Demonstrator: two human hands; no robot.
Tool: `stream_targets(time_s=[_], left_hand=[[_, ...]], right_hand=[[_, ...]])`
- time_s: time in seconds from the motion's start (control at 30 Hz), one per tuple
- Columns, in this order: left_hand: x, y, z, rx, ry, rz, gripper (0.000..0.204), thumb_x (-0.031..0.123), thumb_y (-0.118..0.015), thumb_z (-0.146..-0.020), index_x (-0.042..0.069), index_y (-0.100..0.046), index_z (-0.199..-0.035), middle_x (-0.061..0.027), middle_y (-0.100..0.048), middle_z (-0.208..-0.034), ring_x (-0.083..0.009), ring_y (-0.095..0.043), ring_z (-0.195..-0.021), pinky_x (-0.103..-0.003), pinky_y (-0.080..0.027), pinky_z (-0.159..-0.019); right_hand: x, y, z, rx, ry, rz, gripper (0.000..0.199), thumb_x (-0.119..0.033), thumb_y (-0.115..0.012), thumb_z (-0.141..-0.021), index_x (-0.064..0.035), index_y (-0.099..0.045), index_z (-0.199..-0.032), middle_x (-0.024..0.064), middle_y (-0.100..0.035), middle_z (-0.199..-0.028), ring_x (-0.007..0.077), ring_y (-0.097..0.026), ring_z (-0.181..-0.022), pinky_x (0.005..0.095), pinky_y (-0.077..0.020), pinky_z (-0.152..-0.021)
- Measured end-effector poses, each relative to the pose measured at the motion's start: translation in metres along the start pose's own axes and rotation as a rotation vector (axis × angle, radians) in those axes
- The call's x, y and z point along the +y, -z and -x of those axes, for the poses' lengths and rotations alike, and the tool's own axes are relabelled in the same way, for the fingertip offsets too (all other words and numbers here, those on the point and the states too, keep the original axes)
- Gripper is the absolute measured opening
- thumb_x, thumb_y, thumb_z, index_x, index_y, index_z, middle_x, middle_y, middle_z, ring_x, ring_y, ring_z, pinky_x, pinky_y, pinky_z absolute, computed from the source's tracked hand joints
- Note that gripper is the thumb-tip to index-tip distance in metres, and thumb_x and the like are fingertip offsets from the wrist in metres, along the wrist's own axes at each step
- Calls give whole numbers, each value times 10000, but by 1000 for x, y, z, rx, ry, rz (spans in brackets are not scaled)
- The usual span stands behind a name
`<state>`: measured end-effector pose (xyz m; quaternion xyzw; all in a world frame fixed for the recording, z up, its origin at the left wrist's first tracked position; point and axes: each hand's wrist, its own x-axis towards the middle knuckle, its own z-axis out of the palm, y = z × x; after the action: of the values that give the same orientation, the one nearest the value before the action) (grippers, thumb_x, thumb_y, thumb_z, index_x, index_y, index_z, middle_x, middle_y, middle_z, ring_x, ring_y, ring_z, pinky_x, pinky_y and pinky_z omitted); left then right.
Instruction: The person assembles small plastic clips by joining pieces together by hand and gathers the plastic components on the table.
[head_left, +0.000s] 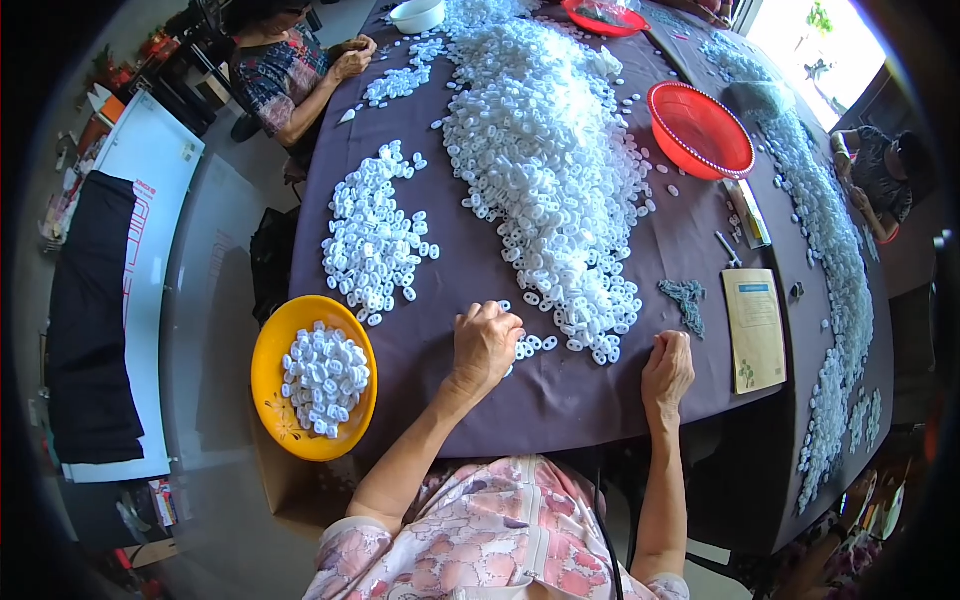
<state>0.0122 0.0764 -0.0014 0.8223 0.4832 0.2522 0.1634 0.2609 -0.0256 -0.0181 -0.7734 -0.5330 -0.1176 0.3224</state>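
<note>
My left hand (486, 346) is curled low over the dark tablecloth, with a few loose white oval plastic pieces (537, 345) right beside its fingertips. Whatever its fingers hold is hidden. My right hand (667, 370) is closed near the table's front edge, thumb and fingers pressed together; I cannot make out anything in it. Between and beyond my hands spreads a long heap of the same white pieces (560, 180), each with small openings. A small pile of grey-green bits (685, 302) lies just past my right hand.
At the left corner stands a yellow bowl (268, 385) of white pieces, below a smaller scattered pile (372, 235). A brown booklet (755, 330) and a red basket (712, 165) lie to the right. Co-workers (285, 80) sit at the far left and right (880, 175).
</note>
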Motion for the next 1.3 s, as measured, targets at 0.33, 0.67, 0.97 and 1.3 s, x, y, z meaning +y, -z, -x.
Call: stream_targets(time_s=[0.33,0.67,0.97,1.3], left_hand=[[19,2,4,-79,106,-95,112,152,-715,-716,107,-651,-797,-30,-597,-860,-234,-560,-874,-411,-398,-747],[23,8,11,9,46,30,127,97,-691,-719,100,-576,-774,-32,-596,-793,-245,-571,-820,-404,-403,-721],[26,5,65,-162,607,1262,125,79,-649,-847,6,-641,-949,-27,-630,-729,-79,-597,-599,-210,-511,-494],[28,-5,75,-148,646,1329,86,85,-630,-865,4,-622,-893,-39,-625,-741,-100,-607,-603,-227,-530,-515]], right_hand=[[3,1,4,10,-13,-77,79,-80,-522,-890,-29,-476,-852,143,-521,-756,339,-556,-680,394,-441,-581],[-16,7,16,-2,-82,-329,72,-21,-559,-849,-23,-531,-915,147,-573,-792,308,-593,-697,353,-473,-619],[-110,13,41,-364,-106,-843,130,76,-573,-809,-12,-603,-900,85,-596,-792,156,-583,-674,256,-459,-591],[-112,2,56,-517,-356,-1107,128,73,-569,-837,3,-598,-939,43,-593,-855,89,-584,-704,208,-490,-624]])
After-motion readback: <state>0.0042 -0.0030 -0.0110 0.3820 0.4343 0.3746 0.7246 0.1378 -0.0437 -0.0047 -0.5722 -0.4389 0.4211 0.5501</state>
